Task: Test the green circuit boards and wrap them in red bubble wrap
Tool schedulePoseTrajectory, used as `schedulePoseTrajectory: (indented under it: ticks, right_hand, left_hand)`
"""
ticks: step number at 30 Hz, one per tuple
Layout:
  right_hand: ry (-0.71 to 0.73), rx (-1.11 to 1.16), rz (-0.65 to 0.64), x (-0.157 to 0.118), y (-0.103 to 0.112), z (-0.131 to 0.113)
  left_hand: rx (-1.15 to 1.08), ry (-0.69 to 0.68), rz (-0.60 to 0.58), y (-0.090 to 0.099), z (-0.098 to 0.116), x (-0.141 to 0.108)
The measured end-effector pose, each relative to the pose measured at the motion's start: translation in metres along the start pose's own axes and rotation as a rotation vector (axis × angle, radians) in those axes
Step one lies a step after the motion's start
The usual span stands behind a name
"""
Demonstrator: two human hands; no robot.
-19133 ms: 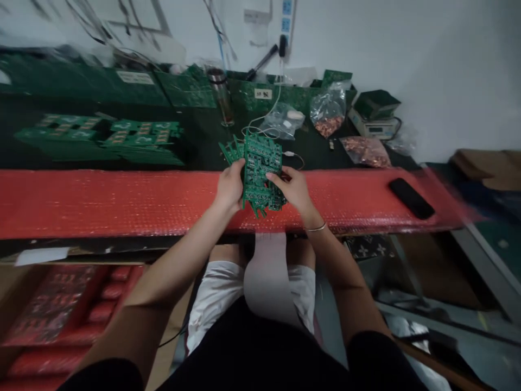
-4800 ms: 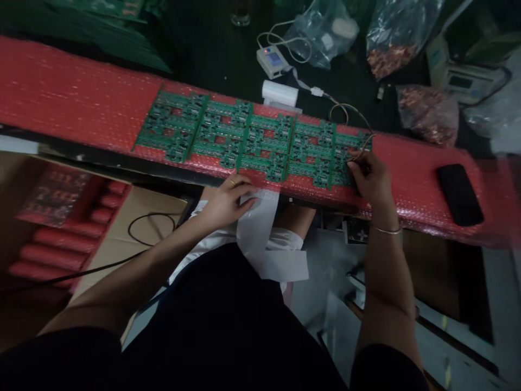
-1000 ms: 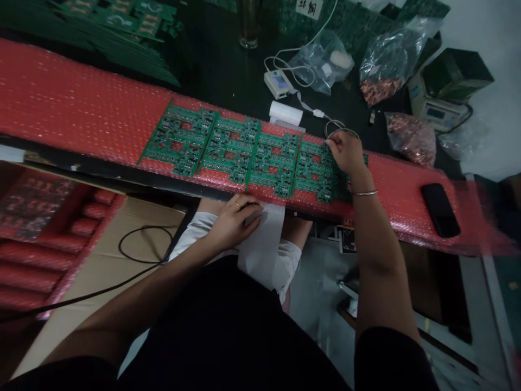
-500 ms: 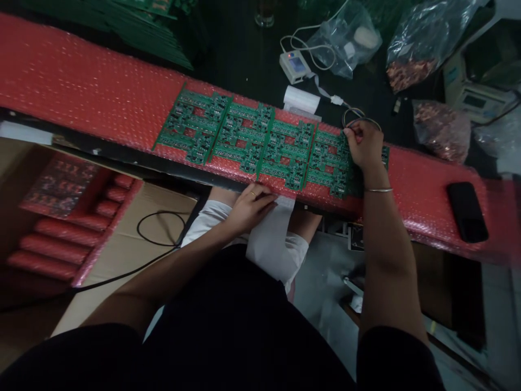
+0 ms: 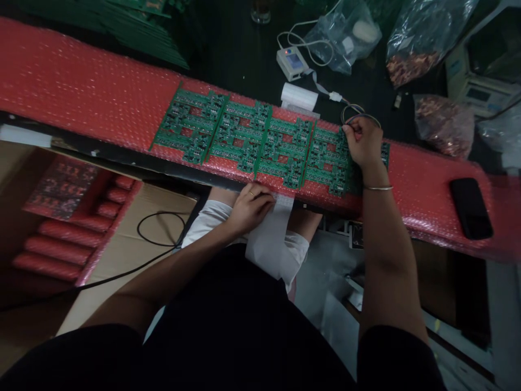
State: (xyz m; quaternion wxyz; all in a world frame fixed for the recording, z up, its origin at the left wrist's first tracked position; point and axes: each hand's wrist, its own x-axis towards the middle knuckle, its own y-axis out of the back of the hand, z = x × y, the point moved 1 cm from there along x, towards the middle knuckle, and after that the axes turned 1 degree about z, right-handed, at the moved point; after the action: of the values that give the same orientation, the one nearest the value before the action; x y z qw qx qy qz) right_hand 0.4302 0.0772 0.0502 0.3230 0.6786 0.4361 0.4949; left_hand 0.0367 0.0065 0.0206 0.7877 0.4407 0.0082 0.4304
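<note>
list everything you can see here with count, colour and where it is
circuit boards: at least five, green, side by side on the red sheet
bubble wrap sheet: one, red, along the bench edge
phone: one, black, right end of the sheet
small tester: one, white, on the dark bench behind the boards
paper roll: one, white, behind the boards
bags of copper parts: two, clear, far right
wrapped rolls: several, red, in the box lower left
left hand: on a white paper strip at the bench edge
right hand: pinching a thin wire over the rightmost boards

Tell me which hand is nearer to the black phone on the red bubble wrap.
The right hand. It rests on the rightmost green board, to the left of the black phone. The left hand is farther left, at the near table edge on the white paper strip.
</note>
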Motion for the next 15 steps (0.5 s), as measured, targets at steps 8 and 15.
schedulePoseTrajectory:
  ticks: [8,15]
  right_hand:
    - [-0.045,0.082,-0.019,0.001,0.001,-0.005]
    - [-0.039,0.163,0.057,0.0,0.004,-0.016]
  left_hand:
    - [-0.082,-0.026,-0.037,0.026,0.043,0.092]
    - [0.015,-0.078,-0.26,-0.056,0.035,0.231]
